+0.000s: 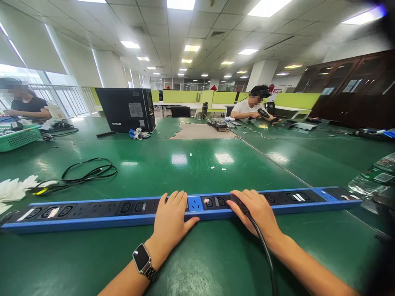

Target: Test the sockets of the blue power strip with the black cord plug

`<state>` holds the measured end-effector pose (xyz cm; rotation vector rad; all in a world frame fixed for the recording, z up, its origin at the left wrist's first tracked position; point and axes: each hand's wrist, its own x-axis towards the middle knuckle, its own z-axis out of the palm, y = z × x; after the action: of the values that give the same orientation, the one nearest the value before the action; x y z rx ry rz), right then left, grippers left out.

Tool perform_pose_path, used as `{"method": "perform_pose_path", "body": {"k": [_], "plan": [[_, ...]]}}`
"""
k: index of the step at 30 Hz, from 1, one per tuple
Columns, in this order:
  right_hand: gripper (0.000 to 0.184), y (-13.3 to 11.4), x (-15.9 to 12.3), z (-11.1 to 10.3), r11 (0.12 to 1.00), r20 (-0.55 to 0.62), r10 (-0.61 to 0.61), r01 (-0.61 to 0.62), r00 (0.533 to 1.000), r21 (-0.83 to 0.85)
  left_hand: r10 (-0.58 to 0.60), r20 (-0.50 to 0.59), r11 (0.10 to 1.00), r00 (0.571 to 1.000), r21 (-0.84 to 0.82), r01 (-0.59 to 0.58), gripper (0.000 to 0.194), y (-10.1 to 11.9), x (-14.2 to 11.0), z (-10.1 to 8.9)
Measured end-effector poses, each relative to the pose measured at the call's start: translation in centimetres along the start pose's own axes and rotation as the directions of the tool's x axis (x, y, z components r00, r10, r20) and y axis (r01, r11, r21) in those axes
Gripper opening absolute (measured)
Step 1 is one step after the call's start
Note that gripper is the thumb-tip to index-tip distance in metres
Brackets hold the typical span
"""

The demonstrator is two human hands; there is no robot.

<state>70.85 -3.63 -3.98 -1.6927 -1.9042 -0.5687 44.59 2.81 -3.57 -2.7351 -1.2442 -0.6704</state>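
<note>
A long blue-and-black power strip (pixel 105 209) lies across the green table in front of me, with rows of sockets facing up. My left hand (pixel 171 213), below a wristwatch (pixel 142 259), spans the strip left of its blue socket block (pixel 195 203). Its fingers reach over the back edge and the thumb rests along the front edge. Right of that block, my right hand (pixel 254 209) grips a black plug (pixel 240 204) against the socket row. From the plug, a black cable (pixel 266 250) runs down toward me. The hand hides how far the plug sits in a socket.
Coiled black cable (pixel 89 174) and white gloves (pixel 18 189) lie at left, near a green basket (pixel 21 139). A computer case (pixel 126 111) stands behind. Plastic bottles (pixel 376 174) lie at right. Two people (pixel 253 105) work across the table, one far left.
</note>
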Motion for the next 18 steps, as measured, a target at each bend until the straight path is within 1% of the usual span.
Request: {"method": "perform_pose_path", "body": {"k": [3,5,9,11,15,18], "plan": [[0.029,-0.2,-0.2,0.4,0.999,-0.065,0.016,-0.018,0.998,-0.031,-0.001,-0.004,1.0,1.0,-0.008,0.001,0.061,0.0,-0.1,0.1],[0.025,-0.3,-0.3,0.7,0.999,-0.1,0.029,-0.031,0.995,-0.016,-0.004,-0.008,1.0,1.0,-0.008,0.003,0.061,0.0,-0.1,0.1],[0.022,-0.3,-0.5,1.3,0.997,-0.078,0.054,-0.049,0.996,0.065,-0.015,0.01,1.0,1.0,-0.007,0.015,0.061,0.1,-0.1,0.0],[0.025,-0.3,-0.7,1.6,0.992,-0.08,0.1,-0.093,0.992,0.085,-0.018,0.023,1.0,1.0,-0.012,0.018,0.061,0.1,0.0,-0.1],[0.04,-0.6,-1.3,2.0,0.967,-0.118,0.23,-0.213,0.966,0.139,-0.01,0.02,0.999,1.0,-0.032,0.011,0.06,0.0,-0.1,-0.2],[0.038,-0.5,-1.5,2.1,0.947,-0.114,0.267,-0.238,0.957,0.214,-0.007,0.012,0.999,1.0,-0.047,0.008,0.059,0.1,-0.1,-0.3]]}}
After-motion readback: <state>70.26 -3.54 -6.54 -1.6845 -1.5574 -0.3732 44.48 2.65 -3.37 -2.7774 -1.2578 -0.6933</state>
